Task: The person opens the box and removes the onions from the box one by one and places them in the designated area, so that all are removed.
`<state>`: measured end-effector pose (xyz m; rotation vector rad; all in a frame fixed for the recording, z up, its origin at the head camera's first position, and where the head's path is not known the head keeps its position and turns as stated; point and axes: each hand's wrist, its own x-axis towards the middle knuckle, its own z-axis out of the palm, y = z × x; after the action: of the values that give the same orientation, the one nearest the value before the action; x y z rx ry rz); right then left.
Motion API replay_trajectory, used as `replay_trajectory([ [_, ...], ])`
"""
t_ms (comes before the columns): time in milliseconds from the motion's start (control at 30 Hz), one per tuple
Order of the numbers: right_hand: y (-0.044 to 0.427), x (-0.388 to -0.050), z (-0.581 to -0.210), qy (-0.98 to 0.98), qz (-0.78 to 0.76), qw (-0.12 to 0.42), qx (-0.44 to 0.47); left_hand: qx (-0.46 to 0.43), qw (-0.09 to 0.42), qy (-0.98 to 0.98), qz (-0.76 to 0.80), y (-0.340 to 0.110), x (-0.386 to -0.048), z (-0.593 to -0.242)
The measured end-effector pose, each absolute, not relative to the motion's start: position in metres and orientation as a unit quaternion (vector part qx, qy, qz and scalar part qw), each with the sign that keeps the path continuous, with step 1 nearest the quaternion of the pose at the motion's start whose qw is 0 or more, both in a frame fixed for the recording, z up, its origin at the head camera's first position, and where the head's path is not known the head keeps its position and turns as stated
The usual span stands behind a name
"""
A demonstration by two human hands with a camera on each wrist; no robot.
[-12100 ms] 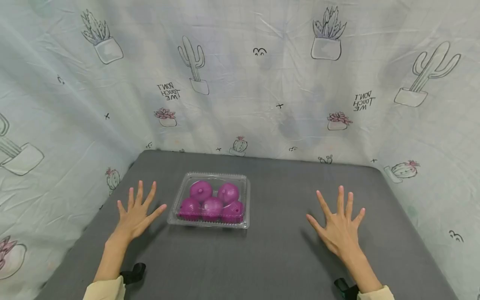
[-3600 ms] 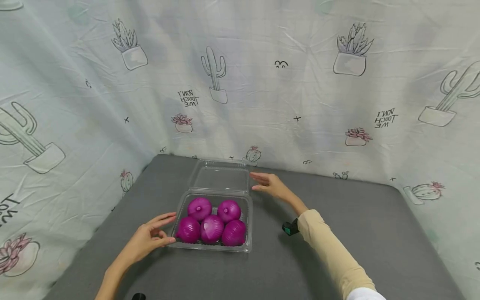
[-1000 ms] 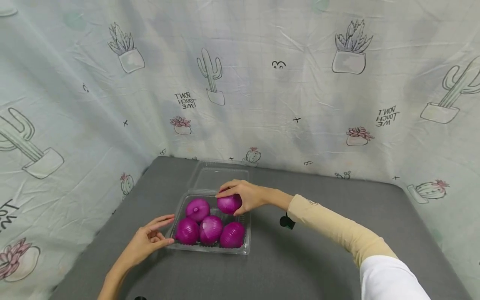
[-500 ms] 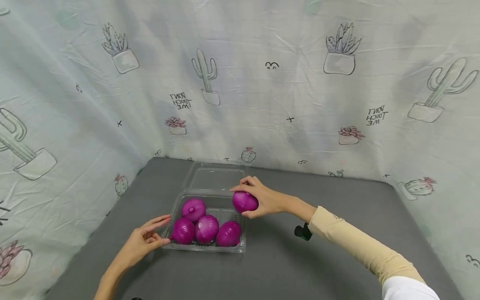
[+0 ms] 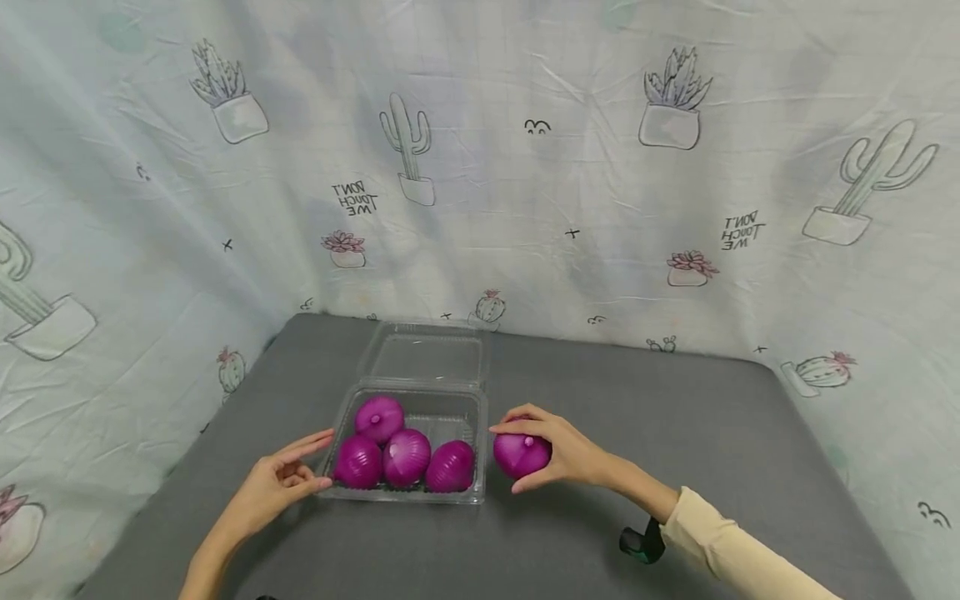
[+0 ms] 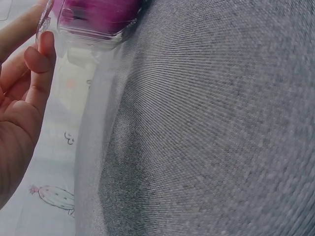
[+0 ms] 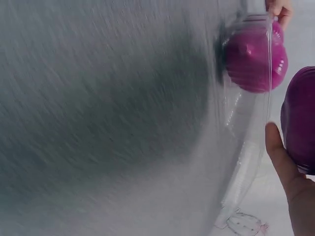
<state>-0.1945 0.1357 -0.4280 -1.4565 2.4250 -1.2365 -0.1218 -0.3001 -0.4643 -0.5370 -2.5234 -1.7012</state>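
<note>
In the head view my right hand (image 5: 566,450) grips a purple onion (image 5: 521,455), thumb below and fingers over the top, just right of a clear plastic clamshell box (image 5: 480,492). The right wrist view shows that onion (image 7: 301,120) held off the table, its far side cut off by the frame. Four is not counted here: several purple onions (image 5: 407,457) sit in the box, with a gap at its back right. My left hand (image 5: 270,487) touches the box's left edge with extended fingertips and thumb, its other fingers bent.
The box's lid (image 5: 427,358) lies folded back behind it. Grey cloth covers the table (image 5: 637,392). A white curtain (image 5: 480,167) printed with cacti hangs behind and at both sides. A black wrist device (image 5: 642,542) hangs under my right wrist.
The box, closed at first, is now open. My right hand has lifted the back-right onion out and moved it right and nearer to me. My left hand has stayed at the box's left edge.
</note>
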Motion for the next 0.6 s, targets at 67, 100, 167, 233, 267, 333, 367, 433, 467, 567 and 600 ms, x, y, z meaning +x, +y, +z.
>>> replay_trajectory([
  [67,0.14,-0.187,-0.433,0.787,-0.409,0.018,-0.462,-0.168,0.022,-0.818,-0.549,-0.301,-0.121,-0.464],
  [100,0.141,-0.184,-0.435,0.789,-0.408,0.012,-0.459,-0.165,0.02,-0.818,-0.551,-0.302,-0.12,-0.464],
  [167,0.144,-0.179,-0.438,0.795,-0.4,0.002,-0.455,-0.162,0.016,-0.819,-0.55,-0.303,-0.119,-0.463],
  [233,0.147,-0.177,-0.439,0.798,-0.399,0.007,-0.451,-0.158,0.013,-0.819,-0.552,-0.303,-0.119,-0.463],
  [267,0.149,-0.176,-0.438,0.799,-0.401,0.015,-0.447,-0.157,0.012,-0.818,-0.554,-0.303,-0.119,-0.463],
  [333,0.153,-0.174,-0.438,0.8,-0.404,0.036,-0.443,-0.16,0.01,-0.815,-0.557,-0.303,-0.119,-0.463],
  [367,0.156,-0.174,-0.438,0.798,-0.406,0.049,-0.442,-0.163,0.01,-0.814,-0.558,-0.303,-0.12,-0.464],
  [433,0.161,-0.174,-0.439,0.794,-0.409,0.079,-0.443,-0.164,0.009,-0.812,-0.561,-0.303,-0.121,-0.464],
  [467,0.164,-0.174,-0.439,0.793,-0.409,0.095,-0.442,-0.165,0.009,-0.811,-0.561,-0.303,-0.121,-0.465],
  [567,0.171,-0.178,-0.44,0.777,-0.422,0.142,-0.445,-0.166,0.01,-0.815,-0.555,-0.302,-0.123,-0.465],
  [600,0.173,-0.179,-0.441,0.771,-0.427,0.154,-0.447,-0.163,0.01,-0.817,-0.553,-0.301,-0.124,-0.465],
])
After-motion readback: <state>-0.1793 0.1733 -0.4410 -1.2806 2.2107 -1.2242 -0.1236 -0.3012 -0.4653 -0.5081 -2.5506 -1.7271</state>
